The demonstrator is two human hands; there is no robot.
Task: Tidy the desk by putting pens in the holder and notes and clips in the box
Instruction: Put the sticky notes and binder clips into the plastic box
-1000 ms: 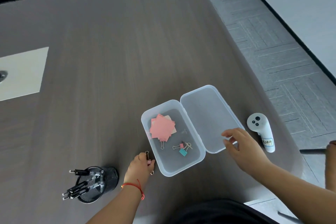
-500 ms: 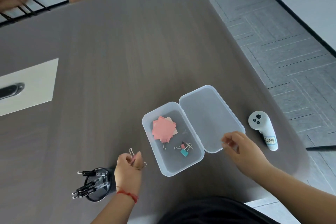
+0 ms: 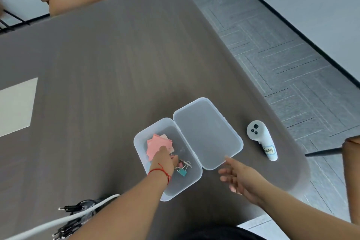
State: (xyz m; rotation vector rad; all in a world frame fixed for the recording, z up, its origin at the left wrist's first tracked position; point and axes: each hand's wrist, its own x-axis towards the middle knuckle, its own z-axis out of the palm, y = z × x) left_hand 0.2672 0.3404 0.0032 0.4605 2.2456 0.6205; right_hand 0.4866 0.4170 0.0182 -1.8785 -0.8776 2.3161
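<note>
— Why is the left hand [image 3: 163,159] reaching down inside the box [image 3: 191,182]?

— It looks like it is delivering a clip. The fingers are curling over the spot where the clips [image 3: 183,167] are lying, just beside the pink notes [image 3: 155,143]. Whether they are pinching a clip or have already let it go, I cannot tell; the back of the hand is covering the fingertips.

— And the right hand [image 3: 240,179]?

— It is hovering just beside the near corner of the open lid [image 3: 206,132], fingers spread and loose, gripping nothing. My guess is that it is waiting to swing the lid shut. The lid is lying flat on the desk [image 3: 116,64], which is leaving the whole box open for dropping things in.

— Where are the pens [image 3: 72,208]?

— Standing in the dark holder [image 3: 91,203] at the lower left, tips sticking out. A white cable [image 3: 58,222] and the left forearm are crossing in front, so most of the holder is hidden.

— Anything left loose on the desk?

— Only a white controller [image 3: 261,140] with a handwritten label, to the right of the lid. No stray clips or notes are showing, though the arms are covering part of the near desk.
</note>
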